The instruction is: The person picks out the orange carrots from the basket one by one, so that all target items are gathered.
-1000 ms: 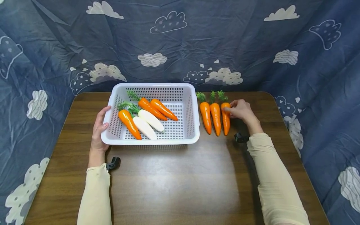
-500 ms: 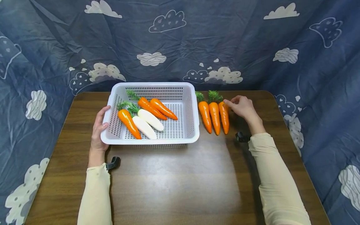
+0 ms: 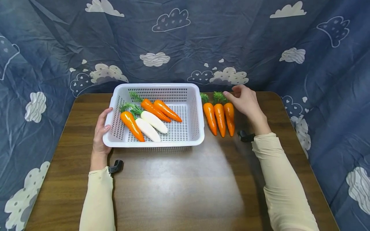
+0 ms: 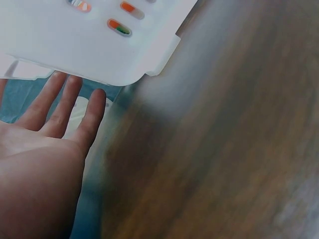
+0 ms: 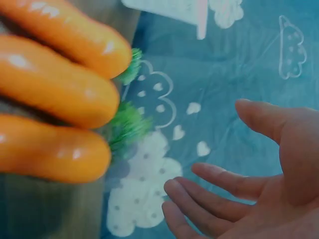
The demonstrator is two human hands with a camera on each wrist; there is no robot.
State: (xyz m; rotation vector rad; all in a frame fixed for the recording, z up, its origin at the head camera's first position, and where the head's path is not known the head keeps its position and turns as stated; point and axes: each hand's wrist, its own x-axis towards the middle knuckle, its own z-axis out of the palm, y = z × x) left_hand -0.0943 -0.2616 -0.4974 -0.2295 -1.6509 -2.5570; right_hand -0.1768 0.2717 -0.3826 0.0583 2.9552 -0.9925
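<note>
A white plastic basket (image 3: 153,144) stands on the table, and my left hand (image 3: 101,136) touches its left side. In the left wrist view the fingers (image 4: 92,117) reach fairly straight to the basket's rim. Inside lie three orange carrots (image 3: 132,125) and two white radishes (image 3: 148,130). Right of the basket, three more carrots lie side by side, tips towards me: a left one (image 3: 209,118), a middle one (image 3: 220,119) and a right one (image 3: 229,119). My right hand (image 3: 244,99) hovers by the right carrot's top, loosely bent fingers holding nothing; its greens are partly hidden.
The brown wooden table (image 3: 173,183) carries everything. A dark blue curtain (image 3: 179,45) with cloud prints hangs behind its back edge and at the sides. A small black camera (image 3: 116,166) sits at the left wrist, another black camera (image 3: 245,136) at the right.
My right hand has let go of the right carrot and moved back to its leafy end. That carrot's top now leans left against the middle one. The left hand has stayed at the basket.
</note>
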